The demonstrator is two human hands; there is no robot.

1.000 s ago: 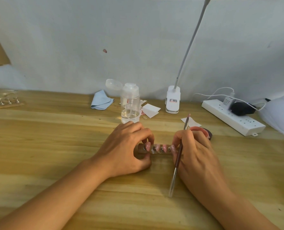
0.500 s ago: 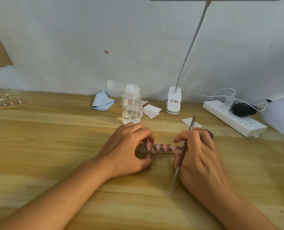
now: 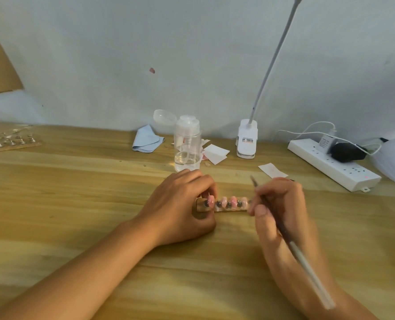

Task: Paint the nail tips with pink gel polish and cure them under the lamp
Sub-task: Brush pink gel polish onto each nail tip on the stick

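Since 0.5 s ago: brush [image 3: 307, 266] has swung in the right hand [image 3: 281, 211]. The handle ran nearly 12-to-6 before; the long pale end now points to 5 o'clock and the short dark end to 11 o'clock. Blurred. Left hand [image 3: 180, 209] and holder strip [image 3: 228, 210] have not shifted.

Grip, right: fingers curled round the brush shaft, thumb lying just beside the 3 o'clock end of the strip; contact there cannot be told.

Grip, left: fingers and thumb curled, pinching the 9 o'clock end of the strip.

Nail tips [image 3: 226, 202]: a row of pink tips standing on the strip, between the two hands, flat on the wooden table [image 3: 76, 204] near frame centre.

From the strip:
- 12 o'clock: clear pump bottle [image 3: 187, 144], a little liquid in it.
- 11 o'clock: blue cloth [image 3: 146, 140].
- 1 o'clock: white clip lamp base [image 3: 247, 139], paper scraps [image 3: 215, 153] beside it.
- 2 o'clock: power strip [image 3: 330, 165], one red light on.
- 10 o'clock, far edge: card of spare stands [image 3: 9, 142].
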